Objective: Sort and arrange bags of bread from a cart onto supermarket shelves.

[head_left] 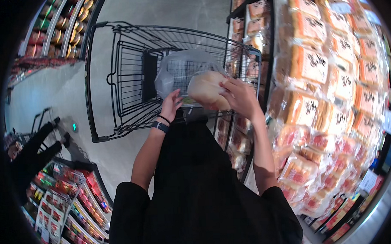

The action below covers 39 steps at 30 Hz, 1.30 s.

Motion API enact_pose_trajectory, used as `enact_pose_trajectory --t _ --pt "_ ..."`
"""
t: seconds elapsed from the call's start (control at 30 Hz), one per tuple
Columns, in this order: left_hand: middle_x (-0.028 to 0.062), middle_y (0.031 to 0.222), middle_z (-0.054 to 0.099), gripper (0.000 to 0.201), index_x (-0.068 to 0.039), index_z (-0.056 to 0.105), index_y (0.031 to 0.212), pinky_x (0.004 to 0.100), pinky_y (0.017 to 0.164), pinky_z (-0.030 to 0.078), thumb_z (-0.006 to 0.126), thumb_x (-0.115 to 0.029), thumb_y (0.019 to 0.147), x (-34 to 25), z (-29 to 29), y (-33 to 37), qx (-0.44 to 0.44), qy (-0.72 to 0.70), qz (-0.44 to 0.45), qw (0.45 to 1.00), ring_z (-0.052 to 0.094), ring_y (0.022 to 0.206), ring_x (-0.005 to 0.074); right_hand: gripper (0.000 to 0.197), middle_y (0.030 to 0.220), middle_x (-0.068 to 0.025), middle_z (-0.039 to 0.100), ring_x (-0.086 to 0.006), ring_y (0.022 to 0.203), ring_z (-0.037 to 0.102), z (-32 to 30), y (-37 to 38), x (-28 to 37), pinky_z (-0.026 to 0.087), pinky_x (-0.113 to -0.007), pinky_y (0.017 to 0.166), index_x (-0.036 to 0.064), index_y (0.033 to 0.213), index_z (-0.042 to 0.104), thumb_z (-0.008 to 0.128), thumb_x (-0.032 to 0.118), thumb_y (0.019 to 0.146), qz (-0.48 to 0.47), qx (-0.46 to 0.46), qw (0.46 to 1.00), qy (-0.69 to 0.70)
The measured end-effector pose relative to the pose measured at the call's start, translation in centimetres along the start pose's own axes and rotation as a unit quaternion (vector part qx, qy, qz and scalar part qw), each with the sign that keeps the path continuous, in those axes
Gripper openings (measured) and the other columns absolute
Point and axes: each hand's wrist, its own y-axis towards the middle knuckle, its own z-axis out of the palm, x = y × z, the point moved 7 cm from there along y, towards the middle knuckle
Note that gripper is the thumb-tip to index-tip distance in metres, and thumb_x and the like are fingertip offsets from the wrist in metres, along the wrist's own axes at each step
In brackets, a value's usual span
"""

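Observation:
My right hand (241, 96) grips a pale, rounded loaf of bread (206, 89) by its edge, above the shopping cart (90, 82). The loaf's wrapping is hard to make out. A translucent plastic bag (164, 76) stands open in the cart, and the loaf covers part of it. My left hand (172, 104), with a dark watch on its wrist, hovers beside the bag's near side. Its fingers are apart and hold nothing; whether they touch the bag I cannot tell. Something greenish lies low in the cart beneath the loaf, mostly hidden.
To the right, a display of wrapped sliced bread (309, 64) rises close to the cart. Round packaged breads (299, 169) fill its nearer part. A shelf of colourful packages (73, 208) stands at lower left. Another person's dark-clothed legs (37, 142) are at the left.

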Motion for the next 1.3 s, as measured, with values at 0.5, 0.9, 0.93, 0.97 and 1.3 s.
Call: enact_pose_trajectory --t 0.5,0.9,0.93,0.97,1.3 --pt "0.0030 0.157 0.036 0.048 -0.015 0.050 0.144 0.0516 0.118 0.018 0.046 -0.036 0.101 -4.4 -4.0 1.9 -0.107 -0.023 0.010 0.994 0.018 0.151 0.0216 0.026 0.102 -0.0058 0.064 -0.0269 0.100 0.063 29.0 23.4 -6.4 0.053 -0.043 0.076 0.0187 0.108 0.069 0.071 0.027 0.084 -0.039 0.066 0.958 -0.277" --pt "0.0044 0.159 0.035 0.051 -0.011 0.045 0.148 0.0474 0.119 0.017 0.041 -0.035 0.103 -7.0 -1.6 2.7 -0.045 -0.053 0.024 0.997 0.018 0.151 0.0272 0.040 0.130 -0.0141 0.053 -0.0347 0.113 0.060 30.1 24.4 -7.0 0.055 -0.048 0.084 0.0133 0.122 0.062 0.071 0.024 0.084 0.107 0.120 0.967 -0.196" --pt "0.0040 0.158 0.036 0.052 -0.010 0.045 0.148 0.0468 0.119 0.018 0.042 -0.035 0.103 -6.9 -1.3 2.9 -0.045 -0.059 0.008 0.997 0.021 0.150 0.0271 0.042 0.135 -0.0163 0.050 -0.0376 0.115 0.059 29.0 23.7 -6.6 0.054 -0.049 0.086 0.0118 0.125 0.059 0.069 0.020 0.086 0.111 0.072 0.978 -0.164" --pt "0.0035 0.157 0.037 0.052 -0.009 0.045 0.148 0.0463 0.119 0.019 0.042 -0.036 0.103 -6.7 -0.9 2.9 -0.045 -0.063 -0.008 0.997 0.024 0.149 0.0269 0.043 0.140 -0.0185 0.047 -0.0405 0.118 0.058 27.5 22.8 -6.1 0.054 -0.050 0.088 0.0104 0.129 0.056 0.066 0.016 0.087 0.114 0.021 0.984 -0.132" --pt "0.0068 0.139 0.054 0.045 -0.006 0.056 0.136 0.0412 0.112 0.034 0.046 -0.030 0.099 -3.6 6.5 1.8 0.085 0.007 -0.085 0.993 0.047 0.132 0.0229 0.032 0.130 -0.0205 0.051 -0.0370 0.097 0.063 18.6 0.4 -9.7 0.055 -0.041 0.081 0.0047 0.121 0.061 0.058 0.001 0.089 0.228 -0.188 0.950 0.099"
